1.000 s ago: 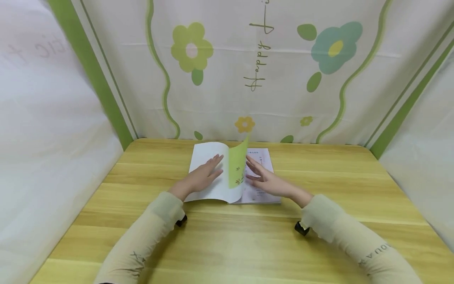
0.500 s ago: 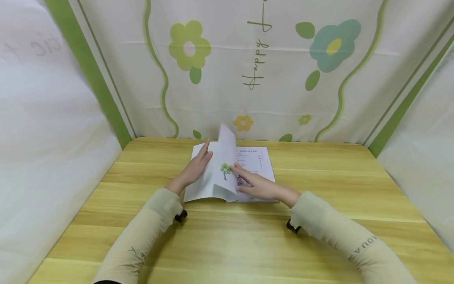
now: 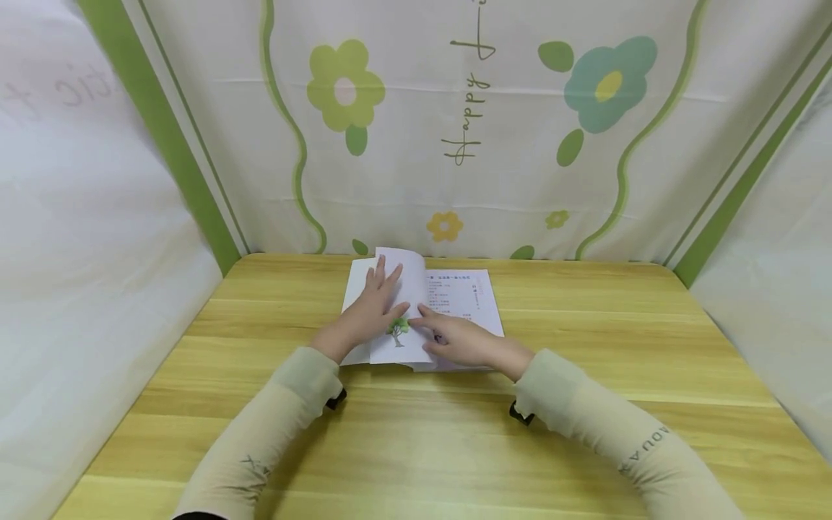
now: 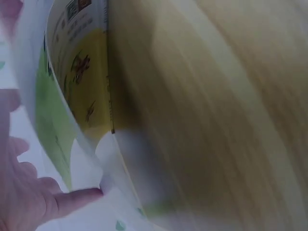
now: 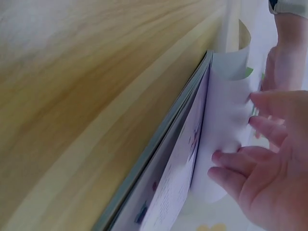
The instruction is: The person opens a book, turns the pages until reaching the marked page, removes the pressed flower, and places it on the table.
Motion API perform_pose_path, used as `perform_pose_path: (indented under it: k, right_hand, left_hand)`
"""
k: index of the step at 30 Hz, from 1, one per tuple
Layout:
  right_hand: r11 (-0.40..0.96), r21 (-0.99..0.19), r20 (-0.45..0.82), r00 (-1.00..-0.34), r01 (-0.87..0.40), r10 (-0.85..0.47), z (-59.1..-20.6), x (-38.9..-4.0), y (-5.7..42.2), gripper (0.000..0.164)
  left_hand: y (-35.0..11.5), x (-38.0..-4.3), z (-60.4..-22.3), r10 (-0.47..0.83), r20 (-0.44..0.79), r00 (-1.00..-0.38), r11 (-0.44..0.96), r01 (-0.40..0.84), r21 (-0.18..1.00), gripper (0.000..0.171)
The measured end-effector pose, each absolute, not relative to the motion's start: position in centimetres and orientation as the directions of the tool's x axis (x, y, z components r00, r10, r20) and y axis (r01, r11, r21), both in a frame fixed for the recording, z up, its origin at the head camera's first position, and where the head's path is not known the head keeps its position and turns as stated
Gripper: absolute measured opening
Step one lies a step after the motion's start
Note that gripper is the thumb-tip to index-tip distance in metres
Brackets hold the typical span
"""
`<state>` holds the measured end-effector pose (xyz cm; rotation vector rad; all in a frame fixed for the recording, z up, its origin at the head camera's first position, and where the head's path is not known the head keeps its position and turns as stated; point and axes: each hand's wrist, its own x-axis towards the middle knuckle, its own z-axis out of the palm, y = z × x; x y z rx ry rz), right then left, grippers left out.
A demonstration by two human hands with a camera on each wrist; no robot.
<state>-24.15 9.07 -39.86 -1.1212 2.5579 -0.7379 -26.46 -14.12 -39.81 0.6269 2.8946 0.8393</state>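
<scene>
Head view, book lying spread on the worktop just below frame centre, left hand splayed over its left page, right hand relaxed, fingertips touching that page near a printed tree.

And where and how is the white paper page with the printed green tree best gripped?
Probably pinch this page at its free left corner on the near side, coming from the left: the left hand covers the left edge's middle, and the right side curves into the open paper book.

The wood-grained table bears an open book.
</scene>
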Motion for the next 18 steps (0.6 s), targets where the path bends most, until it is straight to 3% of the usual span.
perform_pose_path:
  k: [4,8,13,18]
  right_hand:
    - [0.596,-0.515,-0.028,-0.683,-0.616,-0.730,-39.9,-24.1,8.7,0.052]
    - [0.565,-0.547,-0.032,-0.659,-0.618,-0.752,-40.0,-24.3,8.8,0.051]
    - [0.498,-0.636,-0.054,-0.609,-0.590,-0.791,-40.0,-24.9,10.0,0.050]
    - [0.473,-0.635,-0.070,-0.564,-0.611,-0.823,-40.0,-25.5,11.7,0.048]
  left_hand:
    - [-13.5,-26.4,-40.2,0.439,-0.003,-0.898,0.822,0.401,0.403,0.064]
    - [-12.9,-26.1,-40.5,0.463,-0.062,-0.884,0.835,0.412,0.364,0.055]
    - [-12.5,-26.0,-40.6,0.464,-0.099,-0.880,0.849,0.410,0.334,0.055]
    - [-12.7,-26.1,-40.7,0.465,-0.104,-0.879,0.860,0.421,0.288,0.058]
